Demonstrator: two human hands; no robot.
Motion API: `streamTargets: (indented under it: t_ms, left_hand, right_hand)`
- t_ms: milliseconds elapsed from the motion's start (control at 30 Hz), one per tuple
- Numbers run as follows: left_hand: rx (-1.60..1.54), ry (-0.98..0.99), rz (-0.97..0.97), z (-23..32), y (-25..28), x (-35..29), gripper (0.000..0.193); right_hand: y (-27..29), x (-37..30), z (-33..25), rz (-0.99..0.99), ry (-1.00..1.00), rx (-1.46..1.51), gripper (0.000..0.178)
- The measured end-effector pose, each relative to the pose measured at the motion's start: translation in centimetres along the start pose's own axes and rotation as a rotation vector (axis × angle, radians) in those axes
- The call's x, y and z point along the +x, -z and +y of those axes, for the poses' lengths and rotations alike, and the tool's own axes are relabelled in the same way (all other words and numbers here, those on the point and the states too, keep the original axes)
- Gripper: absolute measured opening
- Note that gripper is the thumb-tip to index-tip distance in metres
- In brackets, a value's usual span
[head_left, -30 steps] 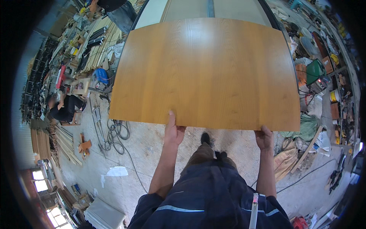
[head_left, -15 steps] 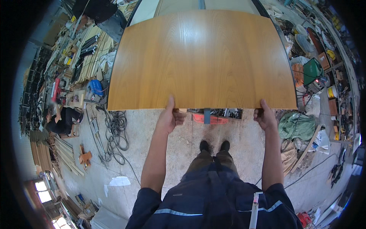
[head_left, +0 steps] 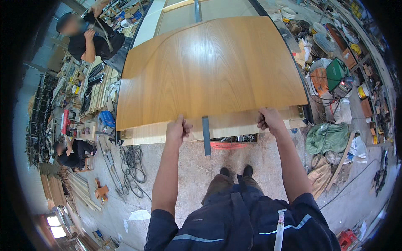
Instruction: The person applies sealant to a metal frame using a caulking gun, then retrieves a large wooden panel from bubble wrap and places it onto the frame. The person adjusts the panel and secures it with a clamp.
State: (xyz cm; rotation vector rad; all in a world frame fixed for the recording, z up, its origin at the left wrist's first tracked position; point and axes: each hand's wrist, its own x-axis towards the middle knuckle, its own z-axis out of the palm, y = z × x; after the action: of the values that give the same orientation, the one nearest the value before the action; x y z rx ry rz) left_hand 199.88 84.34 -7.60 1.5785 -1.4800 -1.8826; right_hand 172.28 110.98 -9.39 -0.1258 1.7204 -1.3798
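A large glossy wood-grain panel [head_left: 209, 71] lies over a frame in front of me, its near edge running between my hands. My left hand [head_left: 179, 129] is closed at that edge left of the middle, thumb up against it and fingers curled below. Further right, my right hand [head_left: 271, 120] pinches the same edge in a similar way. Beneath the panel a pale wooden rail [head_left: 232, 124] of the frame shows. A dark grey strip [head_left: 206, 136] sticks out toward me between my hands.
A person [head_left: 98, 39] stands at the far left; another [head_left: 74, 152] sits lower left. A coiled black cable [head_left: 133, 165] lies on the floor. On the right are a green machine [head_left: 336, 75] and a green cloth bundle [head_left: 326, 139]. Under the frame sits a red-edged tray [head_left: 228, 145].
The panel's near edge has shifted away from me and skewed, uncovering the pale rail and more of the grey strip. My thumbs have slid from its top to its edge.
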Motion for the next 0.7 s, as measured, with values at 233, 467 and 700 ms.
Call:
streamTargets:
  t_ms: [233,467,700]
  left_hand:
    - [-0.057,0.051,-0.059,5.4,-1.3,10.0,0.029]
    - [-0.112,0.028,-0.098,12.6,-6.1,19.5,0.018]
    - [-0.244,0.053,-0.120,21.1,-8.3,35.5,0.022]
  right_hand:
    - [-2.0,-1.0,-3.4,-0.112,0.086,-0.055,0.029]
    - [0.3,-5.6,-0.5,0.044,0.032,-0.010,0.028]
    - [2.7,-13.3,5.3,0.316,-0.113,-0.067,0.026]
